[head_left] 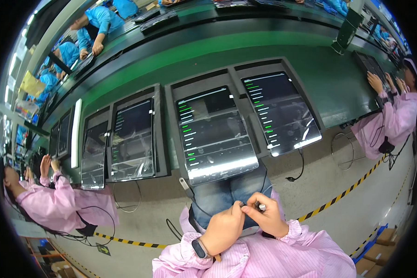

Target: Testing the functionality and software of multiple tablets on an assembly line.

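Close to my lap, my left hand and my right hand meet with fingers pinched together. Out of my right hand sticks a small dark plug with a pale tip. My left fingertips press on a small dark piece beside it, mostly hidden, probably a cable part. A dark cable with a pale plug hangs at the table edge and runs down toward my left hand. Just ahead, a tablet lies in a grey foam tray, its dark screen lit with green and white text lines.
A second lit tablet lies to the right, a loose black cable hanging below it. More tablets sit in trays at left. People in pink sleeves work on both sides. Beyond the green bench are people in blue. Striped tape marks the floor.
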### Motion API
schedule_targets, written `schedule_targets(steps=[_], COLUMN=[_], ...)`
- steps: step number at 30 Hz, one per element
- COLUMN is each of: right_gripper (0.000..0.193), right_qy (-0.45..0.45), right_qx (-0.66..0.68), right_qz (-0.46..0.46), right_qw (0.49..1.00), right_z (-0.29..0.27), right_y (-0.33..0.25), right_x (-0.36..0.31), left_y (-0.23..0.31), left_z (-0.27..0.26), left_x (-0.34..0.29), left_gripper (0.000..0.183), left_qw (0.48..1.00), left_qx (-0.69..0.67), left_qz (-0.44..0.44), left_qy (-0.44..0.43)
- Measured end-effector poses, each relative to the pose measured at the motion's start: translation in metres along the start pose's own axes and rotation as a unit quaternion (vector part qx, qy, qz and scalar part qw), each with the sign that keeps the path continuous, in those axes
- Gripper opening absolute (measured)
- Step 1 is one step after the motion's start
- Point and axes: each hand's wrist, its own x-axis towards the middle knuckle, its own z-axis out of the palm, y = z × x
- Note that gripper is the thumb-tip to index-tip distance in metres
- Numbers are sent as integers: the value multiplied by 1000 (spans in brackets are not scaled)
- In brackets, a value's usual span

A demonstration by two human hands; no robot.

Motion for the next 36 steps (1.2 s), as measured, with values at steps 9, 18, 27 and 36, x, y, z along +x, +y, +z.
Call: schedule_targets(steps=[9, 18, 27, 36], right_gripper=[13, 20, 21, 22], right_qy=[-140, -19, 17, 19], right_qx=[-148, 136, 159, 166], right_qz=[-50, 121, 94, 134], right_qw=[978, 983, 983, 977], right_z=[12, 18, 40, 47], right_y=[2, 13, 16, 17], right_x=[17, 36, 44, 43], left_y=[-26, -60, -158, -161], left_z=[-2, -137, -155, -145], left_x=[-15, 60, 213, 222], left_gripper=[15, 20, 25, 47], left_qw=[988, 981, 945, 964], left_qx=[-118, -130, 294, 250], left_qz=[-95, 132, 111, 79], left_qy=[-25, 52, 92, 41])
